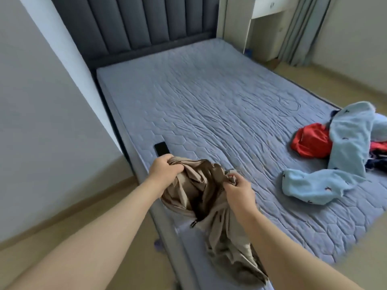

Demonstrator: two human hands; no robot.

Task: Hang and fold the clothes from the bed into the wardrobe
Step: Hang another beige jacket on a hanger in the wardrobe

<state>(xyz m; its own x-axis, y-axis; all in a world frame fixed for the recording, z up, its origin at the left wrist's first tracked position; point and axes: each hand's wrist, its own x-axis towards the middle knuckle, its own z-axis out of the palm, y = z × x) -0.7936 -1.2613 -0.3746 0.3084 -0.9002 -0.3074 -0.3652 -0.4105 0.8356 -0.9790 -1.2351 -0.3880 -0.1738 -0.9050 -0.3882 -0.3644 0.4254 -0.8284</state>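
Your left grip (165,170) and right grip (238,190) both clutch the bunched beige garment (201,185) over the near-left edge of the bed (209,101). Its tail hangs low, so lifting could snag it or knock the phone (161,149) off.

Home bedroom: bed (209,114) with quilted blue mattress fills frame centre, padded headboard (134,24) at top, curtain (301,28) upper right.

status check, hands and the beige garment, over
Left hand and right hand both grip beige garment, bunched over bed edge. Phone beside left hand. Blue garment, red garment wait.
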